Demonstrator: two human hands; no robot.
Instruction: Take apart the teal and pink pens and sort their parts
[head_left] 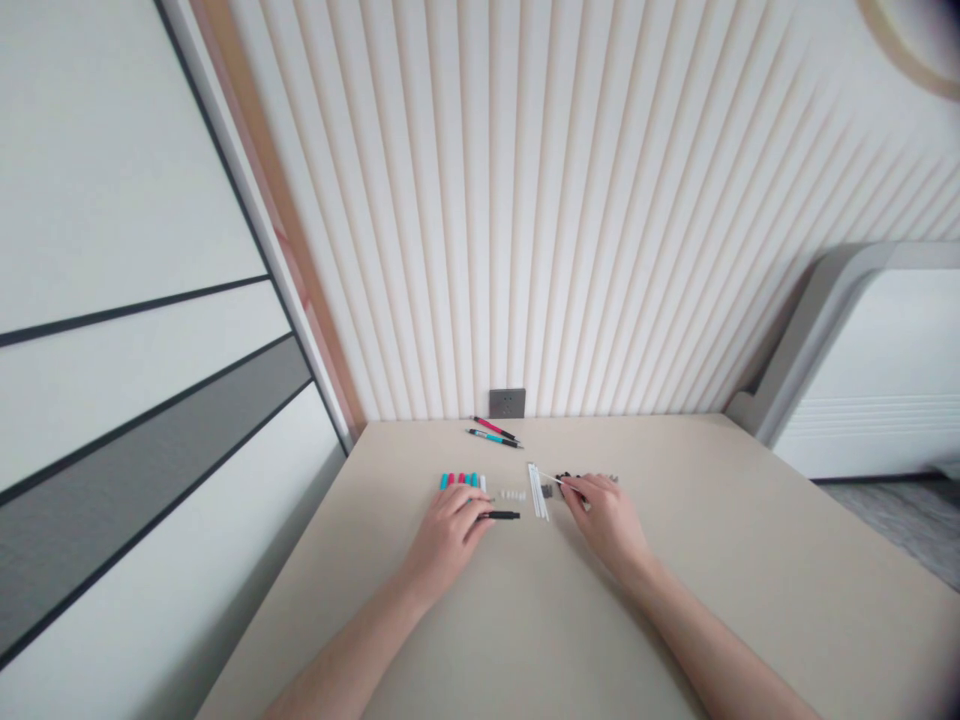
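My left hand [448,522] is closed around a black pen barrel [504,515], which sticks out to the right just above the table. Behind its fingers lies a row of blue-green, red and white pen parts [459,480], partly covered. My right hand [611,518] pinches a thin white refill [553,479] that points left. Beneath that refill lies a bundle of white refills [537,495]. Between the hands are several tiny whitish pieces [513,495]. Small dark parts [547,491] rest beside my right fingertips, with more pieces partly hidden behind that hand.
Two pens, one red and black [493,427], one blue and black [493,438], lie at the back of the beige table [495,620]. A dark wall socket [507,403] is set in the ribbed wall behind. At the left stands a white and grey cabinet [135,420].
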